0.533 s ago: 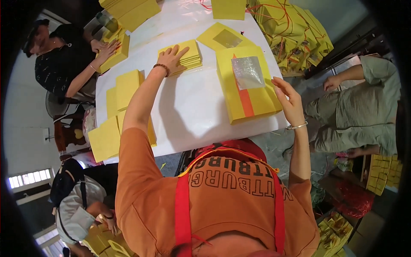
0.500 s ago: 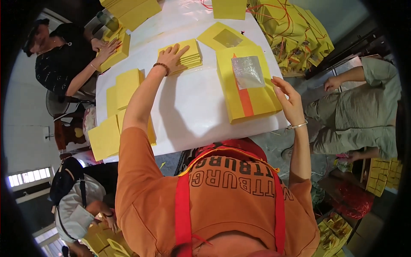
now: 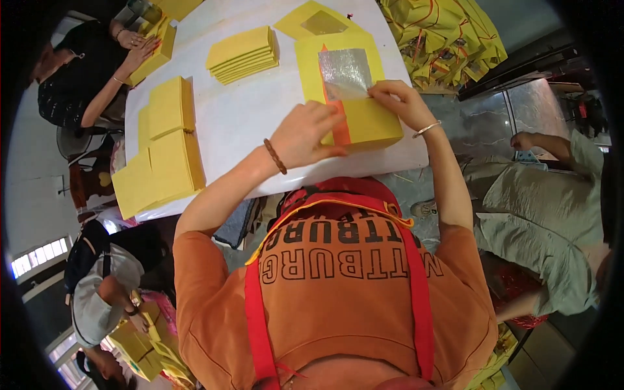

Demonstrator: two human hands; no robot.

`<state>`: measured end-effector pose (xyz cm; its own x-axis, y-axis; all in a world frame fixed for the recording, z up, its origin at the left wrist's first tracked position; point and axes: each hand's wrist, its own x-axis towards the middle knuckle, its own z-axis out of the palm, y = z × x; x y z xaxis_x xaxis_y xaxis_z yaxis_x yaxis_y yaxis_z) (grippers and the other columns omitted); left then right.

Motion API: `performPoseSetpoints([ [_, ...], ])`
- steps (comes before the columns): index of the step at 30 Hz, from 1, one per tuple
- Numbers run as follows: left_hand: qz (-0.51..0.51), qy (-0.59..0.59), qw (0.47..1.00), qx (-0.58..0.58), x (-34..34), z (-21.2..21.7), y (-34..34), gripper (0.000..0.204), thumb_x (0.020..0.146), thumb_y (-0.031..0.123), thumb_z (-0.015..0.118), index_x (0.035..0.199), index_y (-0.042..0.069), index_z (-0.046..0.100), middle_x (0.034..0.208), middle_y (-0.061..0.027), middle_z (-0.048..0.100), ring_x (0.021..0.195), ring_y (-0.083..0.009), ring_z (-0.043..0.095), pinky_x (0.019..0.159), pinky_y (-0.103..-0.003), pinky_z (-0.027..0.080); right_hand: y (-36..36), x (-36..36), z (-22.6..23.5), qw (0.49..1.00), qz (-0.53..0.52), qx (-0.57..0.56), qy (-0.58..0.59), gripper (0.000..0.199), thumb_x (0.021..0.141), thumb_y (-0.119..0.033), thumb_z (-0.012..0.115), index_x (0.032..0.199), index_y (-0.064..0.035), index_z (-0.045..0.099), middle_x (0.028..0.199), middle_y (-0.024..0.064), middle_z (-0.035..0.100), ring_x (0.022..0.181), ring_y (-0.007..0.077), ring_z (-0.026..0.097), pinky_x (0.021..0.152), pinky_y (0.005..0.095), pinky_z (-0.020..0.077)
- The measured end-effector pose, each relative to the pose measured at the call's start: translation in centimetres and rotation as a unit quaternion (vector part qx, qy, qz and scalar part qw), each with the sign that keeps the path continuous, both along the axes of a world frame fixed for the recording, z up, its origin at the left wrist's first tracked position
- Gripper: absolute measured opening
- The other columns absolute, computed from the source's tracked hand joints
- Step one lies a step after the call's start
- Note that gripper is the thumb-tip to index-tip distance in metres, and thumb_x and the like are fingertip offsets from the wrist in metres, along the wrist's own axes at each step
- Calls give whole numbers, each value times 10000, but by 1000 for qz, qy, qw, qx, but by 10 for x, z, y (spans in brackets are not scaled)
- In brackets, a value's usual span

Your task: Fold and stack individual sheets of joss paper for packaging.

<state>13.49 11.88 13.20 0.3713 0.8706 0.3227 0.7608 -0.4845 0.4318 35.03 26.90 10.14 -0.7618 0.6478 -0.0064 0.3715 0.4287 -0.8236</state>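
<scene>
Loose yellow sheet pile (image 3: 244, 55) mid-table; bundled yellow paper heap (image 3: 448, 36) behind.

Crinkled yellow bags (image 3: 448, 36), possibly packaged goods, lie heaped beyond the table's right corner.

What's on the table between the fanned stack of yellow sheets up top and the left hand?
Only bare white table. In the head view nothing lies between the fanned stack and the left hand, which rests by the big yellow stack.
</scene>
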Motion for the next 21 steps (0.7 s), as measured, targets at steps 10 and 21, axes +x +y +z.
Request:
performPoseSetpoints([
  [10, 32, 16, 999, -31, 7, 4, 2, 272, 781, 245, 610, 966, 45, 599, 873, -91, 599, 824, -251, 549, 715, -344, 463, 20, 5, -43, 970, -19, -136, 199, 400, 953, -279, 347, 909, -2, 632, 952, 70, 629, 994, 173, 520, 954, 304, 331],
  [21, 99, -93, 970, -203, 5, 15, 9, 148, 814, 159, 554, 834, 23, 609, 667, -136, 590, 604, -277, 566, 573, -350, 440, 16, 7, -49, 964, -29, -138, 225, 459, 957, -321, 306, 863, -8, 629, 957, 93, 617, 1067, 236, 489, 970, 338, 315],
])
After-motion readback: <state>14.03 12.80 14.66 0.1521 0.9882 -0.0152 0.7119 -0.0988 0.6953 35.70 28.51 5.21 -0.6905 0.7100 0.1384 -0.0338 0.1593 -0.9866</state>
